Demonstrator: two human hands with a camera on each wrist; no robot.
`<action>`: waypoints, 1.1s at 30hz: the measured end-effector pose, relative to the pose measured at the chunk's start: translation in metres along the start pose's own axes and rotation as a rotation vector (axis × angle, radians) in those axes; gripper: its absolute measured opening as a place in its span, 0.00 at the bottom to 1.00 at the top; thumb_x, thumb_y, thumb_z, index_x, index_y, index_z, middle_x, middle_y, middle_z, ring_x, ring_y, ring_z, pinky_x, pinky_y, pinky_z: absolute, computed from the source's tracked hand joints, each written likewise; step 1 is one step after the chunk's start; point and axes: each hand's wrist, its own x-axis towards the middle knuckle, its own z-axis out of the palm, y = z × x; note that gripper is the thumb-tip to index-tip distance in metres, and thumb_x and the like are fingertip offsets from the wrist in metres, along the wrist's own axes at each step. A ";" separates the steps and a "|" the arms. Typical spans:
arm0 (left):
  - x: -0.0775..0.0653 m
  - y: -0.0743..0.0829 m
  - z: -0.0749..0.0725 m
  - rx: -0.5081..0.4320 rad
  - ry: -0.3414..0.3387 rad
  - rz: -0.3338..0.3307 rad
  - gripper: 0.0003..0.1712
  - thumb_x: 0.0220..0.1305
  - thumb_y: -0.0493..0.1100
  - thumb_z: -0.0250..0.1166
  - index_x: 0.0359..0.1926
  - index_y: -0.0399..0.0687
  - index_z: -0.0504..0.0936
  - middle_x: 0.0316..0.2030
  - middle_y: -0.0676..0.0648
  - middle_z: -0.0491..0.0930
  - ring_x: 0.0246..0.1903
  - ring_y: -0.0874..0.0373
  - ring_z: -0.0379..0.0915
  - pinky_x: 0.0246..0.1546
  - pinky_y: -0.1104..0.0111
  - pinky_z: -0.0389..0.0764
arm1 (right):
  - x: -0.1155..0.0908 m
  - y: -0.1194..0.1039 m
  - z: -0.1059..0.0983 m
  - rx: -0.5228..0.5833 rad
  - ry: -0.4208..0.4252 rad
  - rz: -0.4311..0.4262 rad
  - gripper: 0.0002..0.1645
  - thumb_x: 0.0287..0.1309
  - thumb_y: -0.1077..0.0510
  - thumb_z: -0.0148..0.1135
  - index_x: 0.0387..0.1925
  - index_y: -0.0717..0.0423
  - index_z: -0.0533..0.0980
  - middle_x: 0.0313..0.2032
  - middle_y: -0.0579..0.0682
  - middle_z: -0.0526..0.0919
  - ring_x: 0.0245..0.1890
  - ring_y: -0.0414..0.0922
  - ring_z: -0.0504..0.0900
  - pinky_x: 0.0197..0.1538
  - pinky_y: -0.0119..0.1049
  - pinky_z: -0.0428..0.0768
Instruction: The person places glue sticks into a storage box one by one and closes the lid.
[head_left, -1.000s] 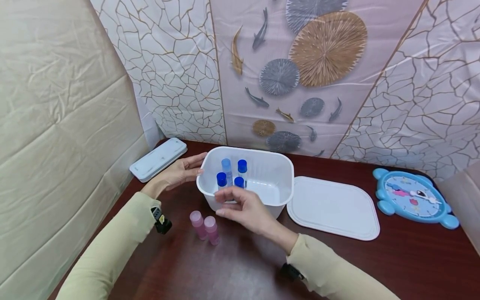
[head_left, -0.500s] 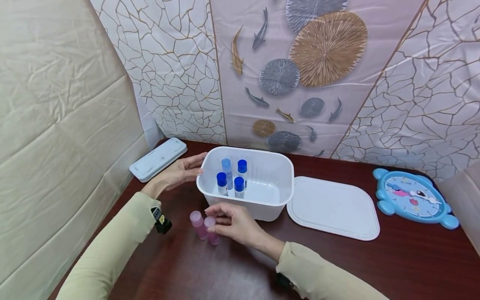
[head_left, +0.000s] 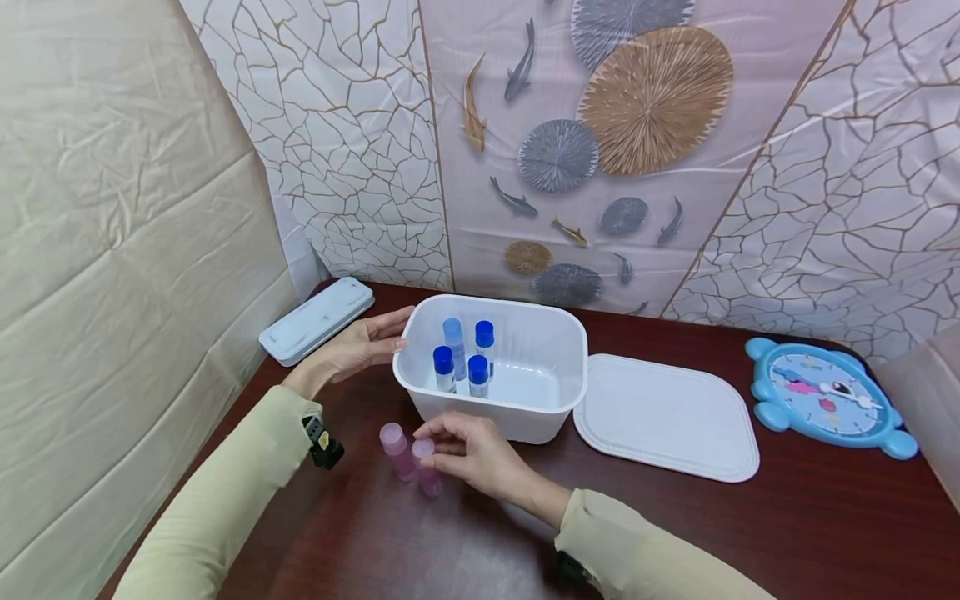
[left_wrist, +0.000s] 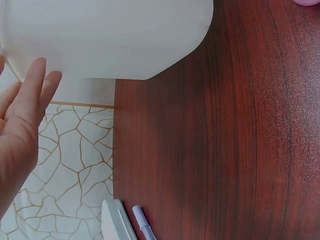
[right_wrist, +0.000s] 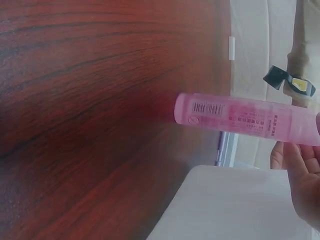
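Observation:
My right hand [head_left: 480, 454] pinches the capped top of a translucent pink glue stick [right_wrist: 240, 117], whose barcode label shows in the right wrist view. A second pink glue stick [head_left: 398, 452] stands upright just left of it on the table. My left hand [head_left: 360, 346] touches the left end of a white plastic tub [head_left: 517, 421] with nearly straight fingers [left_wrist: 35, 82]. Inside the tub, toward its left, stand several glue sticks: a light blue one [head_left: 453, 342] and clear ones with dark blue caps, such as the front one [head_left: 478, 379].
A white lid [head_left: 667, 417] lies flat to the tub's right. Farther right is a blue animal-shaped clock [head_left: 828, 393]. At the back left a pale blue case [head_left: 318, 321] lies beside my left forearm, with a lavender pen [left_wrist: 144, 221] next to it. Patterned cloth walls enclose the dark table [head_left: 360, 550].
My right hand has come down from the tub's front rim to the nearer pink glue stick and pinches its cap. That glue stick has shifted slightly. My left hand stays at the tub.

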 end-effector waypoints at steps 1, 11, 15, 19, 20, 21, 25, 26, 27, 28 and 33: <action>0.000 0.000 0.000 -0.001 -0.003 0.000 0.39 0.65 0.32 0.57 0.73 0.45 0.51 0.71 0.40 0.53 0.68 0.44 0.54 0.61 0.50 0.66 | -0.001 -0.002 -0.002 -0.006 0.003 0.000 0.16 0.53 0.67 0.65 0.45 0.67 0.77 0.42 0.60 0.82 0.43 0.49 0.83 0.49 0.30 0.80; 0.000 -0.001 0.000 0.004 0.006 -0.003 0.39 0.65 0.32 0.57 0.73 0.45 0.50 0.71 0.39 0.52 0.68 0.43 0.54 0.60 0.52 0.67 | -0.013 -0.052 -0.053 0.008 0.039 0.024 0.16 0.54 0.65 0.65 0.46 0.65 0.78 0.41 0.58 0.83 0.43 0.41 0.81 0.47 0.33 0.82; 0.001 -0.001 0.000 0.001 0.016 -0.010 0.39 0.65 0.33 0.58 0.73 0.46 0.51 0.71 0.41 0.54 0.68 0.44 0.54 0.60 0.52 0.68 | -0.013 -0.074 -0.087 0.026 0.153 0.011 0.16 0.53 0.67 0.65 0.46 0.65 0.78 0.40 0.51 0.84 0.41 0.38 0.81 0.43 0.30 0.82; 0.000 0.000 0.000 -0.002 0.012 -0.011 0.39 0.65 0.33 0.58 0.73 0.46 0.51 0.71 0.41 0.54 0.68 0.45 0.53 0.61 0.51 0.66 | -0.010 -0.084 -0.120 0.026 0.299 -0.017 0.15 0.54 0.68 0.63 0.46 0.66 0.77 0.36 0.42 0.84 0.33 0.36 0.79 0.36 0.27 0.80; 0.000 0.000 0.000 -0.003 0.012 -0.012 0.39 0.65 0.33 0.58 0.73 0.46 0.51 0.71 0.41 0.54 0.68 0.45 0.53 0.61 0.51 0.66 | -0.009 -0.084 -0.127 0.025 0.334 -0.014 0.15 0.55 0.68 0.63 0.46 0.65 0.77 0.35 0.40 0.84 0.32 0.36 0.79 0.35 0.26 0.79; 0.000 0.000 0.000 -0.006 0.015 -0.013 0.39 0.65 0.33 0.58 0.73 0.46 0.52 0.71 0.41 0.54 0.68 0.45 0.53 0.61 0.50 0.66 | -0.007 -0.083 -0.133 0.024 0.366 -0.014 0.15 0.55 0.67 0.64 0.46 0.64 0.77 0.34 0.39 0.83 0.31 0.36 0.78 0.34 0.25 0.78; 0.000 0.000 -0.001 0.003 0.016 -0.013 0.39 0.65 0.33 0.58 0.73 0.45 0.51 0.71 0.40 0.53 0.69 0.44 0.52 0.61 0.51 0.66 | 0.003 -0.064 -0.149 0.013 0.444 0.003 0.16 0.56 0.65 0.63 0.47 0.65 0.77 0.32 0.38 0.81 0.32 0.36 0.77 0.36 0.23 0.77; 0.000 0.000 -0.001 0.006 0.016 -0.012 0.39 0.65 0.33 0.58 0.73 0.45 0.51 0.71 0.40 0.53 0.69 0.44 0.52 0.61 0.51 0.66 | 0.005 -0.057 -0.151 0.008 0.451 0.015 0.17 0.56 0.65 0.63 0.48 0.66 0.76 0.32 0.38 0.81 0.33 0.36 0.77 0.37 0.23 0.77; -0.001 0.000 -0.001 0.010 0.013 -0.010 0.39 0.65 0.33 0.57 0.73 0.45 0.50 0.71 0.39 0.52 0.69 0.44 0.51 0.61 0.51 0.66 | 0.008 -0.050 -0.152 -0.005 0.458 0.029 0.17 0.57 0.64 0.63 0.48 0.67 0.76 0.32 0.38 0.81 0.34 0.35 0.77 0.36 0.23 0.77; -0.001 -0.001 -0.001 0.015 0.008 -0.007 0.39 0.65 0.34 0.57 0.73 0.45 0.49 0.71 0.39 0.52 0.69 0.43 0.51 0.61 0.51 0.66 | 0.011 -0.042 -0.153 -0.023 0.460 0.045 0.18 0.57 0.64 0.63 0.49 0.68 0.75 0.32 0.39 0.81 0.34 0.35 0.76 0.36 0.23 0.77; 0.000 -0.001 -0.001 0.008 -0.004 -0.001 0.39 0.65 0.33 0.57 0.73 0.45 0.49 0.72 0.39 0.51 0.70 0.44 0.49 0.62 0.50 0.65 | 0.024 -0.015 -0.154 -0.108 0.446 0.146 0.18 0.57 0.62 0.64 0.49 0.64 0.76 0.35 0.46 0.81 0.35 0.36 0.76 0.35 0.23 0.76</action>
